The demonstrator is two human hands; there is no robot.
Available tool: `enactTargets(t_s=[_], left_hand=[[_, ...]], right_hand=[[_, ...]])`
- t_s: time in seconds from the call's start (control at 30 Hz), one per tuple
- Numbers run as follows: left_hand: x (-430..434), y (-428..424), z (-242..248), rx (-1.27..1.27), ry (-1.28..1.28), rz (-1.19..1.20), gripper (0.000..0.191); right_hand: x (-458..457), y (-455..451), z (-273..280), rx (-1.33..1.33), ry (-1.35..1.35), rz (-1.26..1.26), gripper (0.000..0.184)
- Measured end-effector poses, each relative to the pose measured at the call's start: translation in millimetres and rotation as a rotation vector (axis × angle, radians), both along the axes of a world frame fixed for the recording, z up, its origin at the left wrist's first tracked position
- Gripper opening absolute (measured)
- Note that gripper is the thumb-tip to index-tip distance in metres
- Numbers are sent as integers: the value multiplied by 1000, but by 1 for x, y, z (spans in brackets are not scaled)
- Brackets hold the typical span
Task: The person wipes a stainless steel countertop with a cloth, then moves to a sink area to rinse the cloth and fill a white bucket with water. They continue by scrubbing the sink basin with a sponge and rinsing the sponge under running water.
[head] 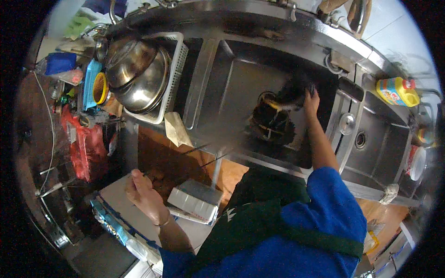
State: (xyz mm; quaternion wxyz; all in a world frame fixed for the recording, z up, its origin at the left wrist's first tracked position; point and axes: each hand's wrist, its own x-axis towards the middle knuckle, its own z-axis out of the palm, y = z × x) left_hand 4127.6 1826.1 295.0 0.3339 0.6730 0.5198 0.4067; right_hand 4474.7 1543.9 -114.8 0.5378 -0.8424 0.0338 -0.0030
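My right hand (pixel 312 99) reaches into the large stainless steel sink (pixel 240 80), its fingers closed around a dark object (pixel 312 89) whose kind is unclear. To its left, a dark, round, blurred item (pixel 273 118) with a yellowish curved edge lies in the sink. My left hand (pixel 140 191) hangs over a pale surface (pixel 116 193), away from the sink, with its fingers partly curled; whether it holds anything cannot be made out. Beside it on that surface is a white and grey box-like item (pixel 194 203).
Metal bowls (pixel 144 87) stand in a white plastic basket (pixel 179 59) left of the sink. A smaller sink basin (pixel 377 139) lies at the right, with a yellow bottle (pixel 396 92) behind it. A red plastic bag (pixel 85 149) is at the left, and a folded cloth (pixel 176 128) hangs at the counter's edge.
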Motion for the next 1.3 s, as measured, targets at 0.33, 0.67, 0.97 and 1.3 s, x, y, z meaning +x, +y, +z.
enactTargets(t_s=[0.33, 0.67, 0.97, 1.3], left_hand=[[37, 71, 31, -53, 15, -131, 37], [-7, 79, 3, -168, -103, -137, 34], [-85, 82, -26, -283, -290, 12, 39], [-144, 120, -79, -188, 154, 7, 30]], right_hand=[[-44, -67, 163, 666, 247, -12, 26], [-77, -103, 177, 353, 81, 142, 37], [-81, -103, 252, 740, 97, 21, 38], [-84, -90, 277, 682, 88, 8, 33]])
